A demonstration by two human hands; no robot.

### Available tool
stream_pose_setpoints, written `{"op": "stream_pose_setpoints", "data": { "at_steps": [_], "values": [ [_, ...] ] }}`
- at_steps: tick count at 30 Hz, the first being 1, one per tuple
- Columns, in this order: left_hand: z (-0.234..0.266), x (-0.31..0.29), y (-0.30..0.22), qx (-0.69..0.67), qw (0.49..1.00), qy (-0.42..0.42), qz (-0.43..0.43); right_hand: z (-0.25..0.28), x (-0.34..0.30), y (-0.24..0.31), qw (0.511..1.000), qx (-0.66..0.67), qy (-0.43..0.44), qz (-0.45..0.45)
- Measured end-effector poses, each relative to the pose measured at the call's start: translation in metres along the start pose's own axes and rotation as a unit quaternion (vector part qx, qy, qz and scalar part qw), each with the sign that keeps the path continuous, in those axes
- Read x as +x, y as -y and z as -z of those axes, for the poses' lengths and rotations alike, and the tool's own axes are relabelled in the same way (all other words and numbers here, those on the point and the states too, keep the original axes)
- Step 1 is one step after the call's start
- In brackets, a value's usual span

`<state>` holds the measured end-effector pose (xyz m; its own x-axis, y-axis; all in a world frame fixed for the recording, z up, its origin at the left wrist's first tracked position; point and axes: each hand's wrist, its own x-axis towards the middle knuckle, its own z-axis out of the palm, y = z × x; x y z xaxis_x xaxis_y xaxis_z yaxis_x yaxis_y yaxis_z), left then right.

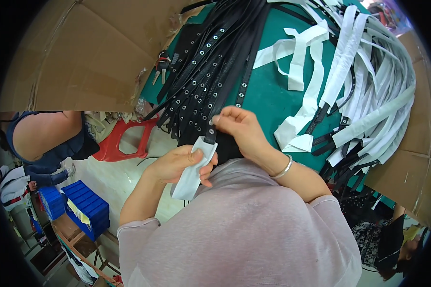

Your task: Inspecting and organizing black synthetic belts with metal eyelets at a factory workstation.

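In my left hand (182, 162) is a flat white sleeve (188, 181), gripped between thumb and fingers in front of my body. A black strap with metal eyelets (209, 136) comes out of the sleeve's upper end. Just above it, my right hand (242, 128) pinches the strap between thumb and forefinger, its other fingers curled. How far the strap runs inside the sleeve is hidden. Beyond my hands, a thick bundle of black eyelet belts (203, 71) hangs over the near edge of the green table (268, 107).
White-sleeved belts (383, 107) are heaped at the right, beside loose white strips (316, 79). Keys (162, 67) lie left of the black bundle. Cardboard (81, 52) flanks the table. A red stool (129, 141), blue bins (86, 205) and another person (45, 136) are at the left.
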<state>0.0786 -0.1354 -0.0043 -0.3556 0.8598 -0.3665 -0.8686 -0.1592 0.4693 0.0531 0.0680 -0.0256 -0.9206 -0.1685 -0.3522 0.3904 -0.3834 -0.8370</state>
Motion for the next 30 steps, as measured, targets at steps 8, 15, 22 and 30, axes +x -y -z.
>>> {"op": "stream_pose_setpoints", "data": {
  "at_steps": [8, 15, 22, 30],
  "values": [
    [0.011, -0.009, -0.005, 0.005, 0.999, -0.033, -0.019, 0.002, 0.02, 0.029, 0.996, -0.059, 0.056, 0.048],
    [0.008, 0.013, -0.016, -0.006, 1.0, -0.013, -0.01, 0.01, 0.013, 0.048, 0.997, 0.03, 0.055, -0.044],
    [-0.014, 0.063, -0.058, 0.254, 0.964, -0.059, -0.054, 0.018, 0.02, 0.097, 0.956, -0.219, 0.026, 0.194],
    [-0.063, 0.113, -0.133, 0.344, 0.91, 0.079, -0.219, 0.018, 0.007, 0.169, 0.879, -0.298, -0.008, 0.372]
  ]
}}
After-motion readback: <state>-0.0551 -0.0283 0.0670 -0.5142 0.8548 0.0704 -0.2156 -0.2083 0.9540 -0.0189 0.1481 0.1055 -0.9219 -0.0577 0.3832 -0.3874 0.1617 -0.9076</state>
